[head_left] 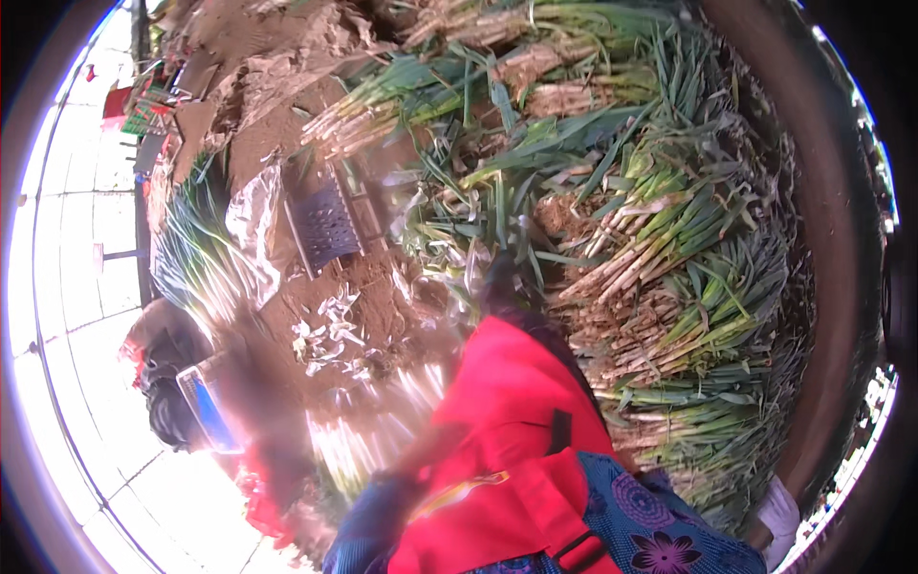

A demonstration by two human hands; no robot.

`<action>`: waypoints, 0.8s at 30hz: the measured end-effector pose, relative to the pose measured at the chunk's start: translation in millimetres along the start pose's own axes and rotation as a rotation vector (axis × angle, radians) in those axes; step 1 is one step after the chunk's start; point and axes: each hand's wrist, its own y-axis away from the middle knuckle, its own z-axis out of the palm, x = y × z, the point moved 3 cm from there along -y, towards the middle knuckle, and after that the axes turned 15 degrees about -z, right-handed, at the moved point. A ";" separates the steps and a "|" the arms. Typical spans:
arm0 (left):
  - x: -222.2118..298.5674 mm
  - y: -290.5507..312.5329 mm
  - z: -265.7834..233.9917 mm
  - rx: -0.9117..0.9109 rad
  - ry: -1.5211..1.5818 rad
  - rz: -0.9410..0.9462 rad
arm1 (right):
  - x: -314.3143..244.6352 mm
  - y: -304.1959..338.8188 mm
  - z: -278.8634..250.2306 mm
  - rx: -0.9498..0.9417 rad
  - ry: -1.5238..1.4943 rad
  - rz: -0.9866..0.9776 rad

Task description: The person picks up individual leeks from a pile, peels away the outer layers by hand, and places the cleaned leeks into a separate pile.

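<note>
My left hand [432,452], smeared by motion, comes out of a blue sleeve [375,521] in front of my red apron [512,392]. It is nearest to a bunch of pale, cleaned green onion stalks [359,445]; whether it touches them I cannot make out. At the lower right, past my flower-patterned blue sleeve [660,526], my right hand [780,521] shows in a white glove. That hand is beside the long heap of untrimmed green onions [660,201], and its fingers are not clear enough to read.
A low stool with a dark woven seat [330,228] stands on bare soil. Peeled scraps [330,335] lie near it. Farther left are another green onion bunch [196,253], a pale crumpled sheet [256,225] and a blue-faced box [208,407]. My dark boot [502,279] borders the heap.
</note>
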 end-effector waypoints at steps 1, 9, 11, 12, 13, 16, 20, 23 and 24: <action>9.7 -4.7 -9.4 -0.086 0.011 0.061 | -21.5 -16.7 -4.3 -0.014 -0.001 -0.004; 118.5 -39.8 -146.3 -0.216 -0.188 -0.024 | -223.8 -152.9 -101.1 0.209 -0.926 0.281; 149.1 -40.1 -181.6 -0.187 -0.328 -0.035 | -253.4 -175.8 -110.8 0.239 -0.972 0.176; 162.3 -40.9 -197.5 -0.163 -0.441 -0.037 | -263.5 -182.2 -111.6 0.232 -1.010 0.154; 173.5 -43.2 -212.8 -0.178 -0.469 -0.045 | -269.9 -185.3 -109.0 0.244 -1.046 0.184; 197.4 -53.0 -255.0 -0.206 -0.746 -0.039 | -274.2 -174.4 -91.9 0.282 -1.109 0.249; 235.7 -77.9 -326.8 -0.187 -0.763 0.164 | -243.8 -136.4 -48.6 0.432 -1.102 0.587; 266.9 -106.7 -390.3 -0.264 -0.826 0.203 | -231.3 -100.5 11.9 0.658 -1.161 0.749; 275.7 -117.2 -414.8 -0.299 -0.876 0.211 | -241.4 -92.3 41.3 0.663 -1.214 0.726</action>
